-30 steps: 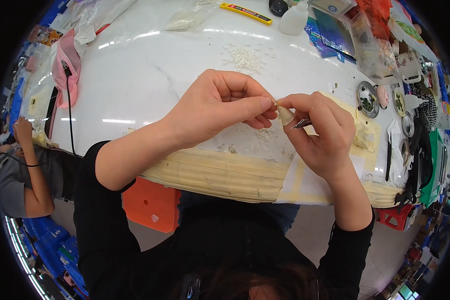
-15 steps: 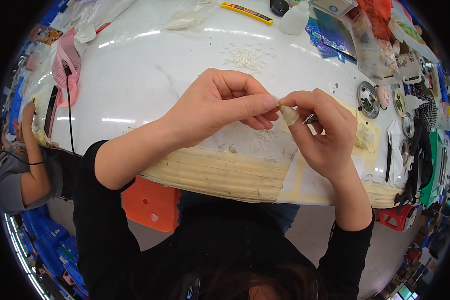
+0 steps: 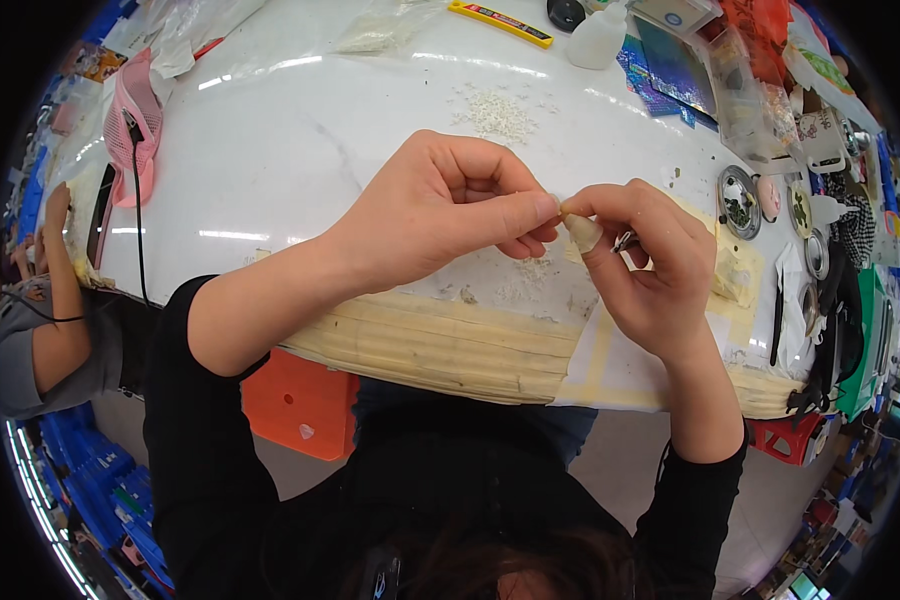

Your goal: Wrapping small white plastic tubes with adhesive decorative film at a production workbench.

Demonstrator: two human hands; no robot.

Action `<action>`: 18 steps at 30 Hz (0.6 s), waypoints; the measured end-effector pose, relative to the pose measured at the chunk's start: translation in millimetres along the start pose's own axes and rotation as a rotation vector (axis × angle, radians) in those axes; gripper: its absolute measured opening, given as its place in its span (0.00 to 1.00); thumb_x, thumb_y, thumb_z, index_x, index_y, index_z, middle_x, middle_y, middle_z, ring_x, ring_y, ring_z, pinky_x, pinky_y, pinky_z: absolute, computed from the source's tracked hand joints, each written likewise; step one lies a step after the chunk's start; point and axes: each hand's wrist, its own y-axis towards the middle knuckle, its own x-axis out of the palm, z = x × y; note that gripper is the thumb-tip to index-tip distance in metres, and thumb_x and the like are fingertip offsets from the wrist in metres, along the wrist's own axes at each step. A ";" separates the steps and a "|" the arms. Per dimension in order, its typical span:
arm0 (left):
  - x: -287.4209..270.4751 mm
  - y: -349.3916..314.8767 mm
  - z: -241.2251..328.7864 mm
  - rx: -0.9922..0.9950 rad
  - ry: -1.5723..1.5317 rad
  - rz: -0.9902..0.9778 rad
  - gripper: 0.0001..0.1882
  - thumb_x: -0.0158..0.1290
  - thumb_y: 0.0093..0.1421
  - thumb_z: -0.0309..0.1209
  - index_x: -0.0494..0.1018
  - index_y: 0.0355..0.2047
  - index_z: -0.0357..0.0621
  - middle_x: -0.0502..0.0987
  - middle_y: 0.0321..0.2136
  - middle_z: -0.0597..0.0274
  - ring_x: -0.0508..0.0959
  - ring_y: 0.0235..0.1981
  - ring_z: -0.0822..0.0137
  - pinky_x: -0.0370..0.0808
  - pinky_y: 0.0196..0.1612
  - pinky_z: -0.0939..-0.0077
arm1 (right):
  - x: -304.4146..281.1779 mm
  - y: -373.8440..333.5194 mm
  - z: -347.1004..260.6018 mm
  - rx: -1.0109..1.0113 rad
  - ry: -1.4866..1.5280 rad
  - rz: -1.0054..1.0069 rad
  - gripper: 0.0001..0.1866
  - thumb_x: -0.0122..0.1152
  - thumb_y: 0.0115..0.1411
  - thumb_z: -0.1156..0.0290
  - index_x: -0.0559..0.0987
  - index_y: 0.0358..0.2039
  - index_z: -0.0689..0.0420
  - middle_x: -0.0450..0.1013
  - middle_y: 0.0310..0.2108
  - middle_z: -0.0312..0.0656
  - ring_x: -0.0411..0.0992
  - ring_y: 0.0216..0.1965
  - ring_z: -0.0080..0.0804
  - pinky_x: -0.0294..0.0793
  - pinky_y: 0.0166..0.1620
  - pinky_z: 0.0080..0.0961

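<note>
My left hand (image 3: 445,205) is above the table with thumb and forefinger pinched together on something too small to make out. Its other fingers curl loosely beneath. My right hand (image 3: 650,255) meets it tip to tip, thumb and forefinger closed at the same spot. A pale, translucent finger cot (image 3: 583,233) covers the right thumb. A thin metal tool (image 3: 623,242) is tucked inside the curled fingers of that hand; most of it is hidden. Past the hands, many tiny white pieces (image 3: 498,113) lie scattered in a loose heap on the white table (image 3: 260,160).
Yellowish tape (image 3: 430,345) covers the near table edge. Round metal dishes (image 3: 739,203) with small bits stand at right, near a white squeeze bottle (image 3: 598,38) and iridescent sheets (image 3: 675,70). A pink mesh pouch (image 3: 135,130) lies at left, beside a person's arm (image 3: 65,270).
The hands stay joined at the fingertips in nearly the same place. The right thumb has tilted slightly, and the view has shifted a little.
</note>
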 end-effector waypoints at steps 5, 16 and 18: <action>-0.2 -0.9 -0.6 -0.002 -0.009 0.002 0.09 0.54 0.65 0.29 0.77 0.33 0.35 0.82 0.31 0.54 0.83 0.32 0.69 0.81 0.37 0.78 | -0.6 0.3 -1.4 -0.001 -0.009 -0.007 0.17 0.60 0.42 0.88 0.79 0.35 0.60 0.74 0.25 0.39 0.75 0.23 0.27 0.73 0.27 0.19; 1.1 -1.6 -1.7 0.042 0.028 0.002 0.10 0.54 0.65 0.31 0.77 0.36 0.35 0.81 0.32 0.55 0.82 0.34 0.69 0.80 0.38 0.77 | 2.1 -0.4 -0.5 0.048 0.016 0.024 0.13 0.60 0.44 0.87 0.78 0.33 0.61 0.76 0.29 0.38 0.75 0.25 0.26 0.76 0.29 0.19; 1.3 -1.6 -0.7 0.035 0.024 0.003 0.10 0.53 0.65 0.31 0.77 0.35 0.35 0.81 0.32 0.55 0.82 0.33 0.69 0.80 0.38 0.77 | 2.6 -0.3 -0.3 0.044 0.020 0.032 0.13 0.60 0.44 0.87 0.78 0.32 0.61 0.76 0.29 0.39 0.75 0.24 0.26 0.76 0.29 0.19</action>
